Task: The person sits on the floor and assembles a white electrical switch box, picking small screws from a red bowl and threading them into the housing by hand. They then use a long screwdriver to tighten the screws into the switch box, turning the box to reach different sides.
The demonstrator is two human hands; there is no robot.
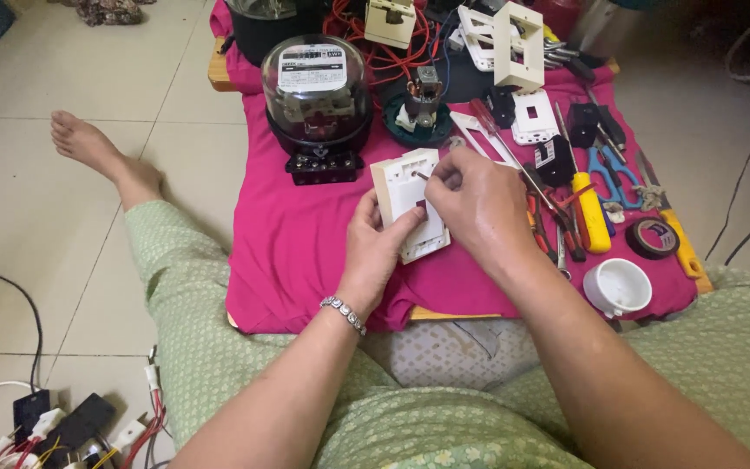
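Observation:
My left hand [373, 250] grips the lower edge of a cream switch box [399, 193] and holds it tilted above the pink cloth [305, 243]. My right hand [477, 208] pinches a small screw [421, 175] at the upper part of the box, its fingertips touching the plate. A dark red opening shows on the face of the box between my two hands.
An electricity meter with a glass dome [316, 91] stands behind the box. Screwdrivers, a yellow-handled tool [590, 213], blue scissors [611, 174], a black tape roll [652, 236] and a white cup [618, 287] lie to the right. White switch frames [514, 43] and red wires [384, 52] sit at the back. Loose wires [88, 430] lie on the floor at lower left.

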